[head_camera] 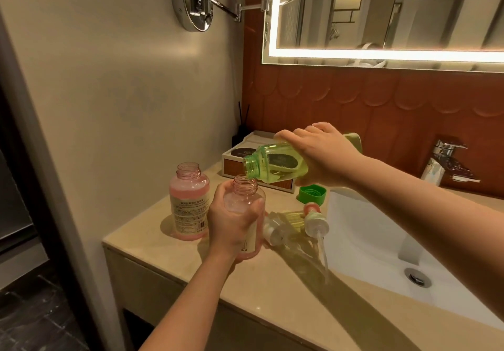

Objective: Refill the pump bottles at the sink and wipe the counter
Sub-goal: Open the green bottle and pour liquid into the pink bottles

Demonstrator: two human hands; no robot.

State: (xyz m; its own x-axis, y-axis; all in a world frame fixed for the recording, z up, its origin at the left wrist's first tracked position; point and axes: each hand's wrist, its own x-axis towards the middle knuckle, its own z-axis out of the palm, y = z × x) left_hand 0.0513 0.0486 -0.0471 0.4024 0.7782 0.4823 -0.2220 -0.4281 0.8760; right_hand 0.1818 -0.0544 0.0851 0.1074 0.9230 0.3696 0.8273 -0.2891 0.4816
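Head view, near to far: the left forearm rises from the lower edge to the left hand (231,223), whose fingers are wrapped around the lower body of an open, nearly empty pink bottle (246,200) held upright over the beige table (169,268), a little pink liquid showing at its base; whether the base touches the table cannot be told. Beside it to the right lie two pump heads (294,223) on their sides near the basin edge, their dip tubes pointing toward the viewer. To the left stands a second pink bottle (189,206), uncapped, upright, labelled, about three-quarters full of pink liquid. The white sink (381,241) takes the right of the table, its drain (417,277) at lower right. Behind the pumps a green cap (312,194) rests on the table at the basin corner. Above, the right hand (324,157) grips a green bottle (275,167) from above, fingers closed about its body, tilted so that its open neck meets the mouth of the held pink bottle. Behind it a tray (245,157) sits against the wall with a reed diffuser (241,128). A chrome tap (444,165) stands at right under a lit mirror (381,23), and a round mirror on an arm (196,1) is fixed to the left wall
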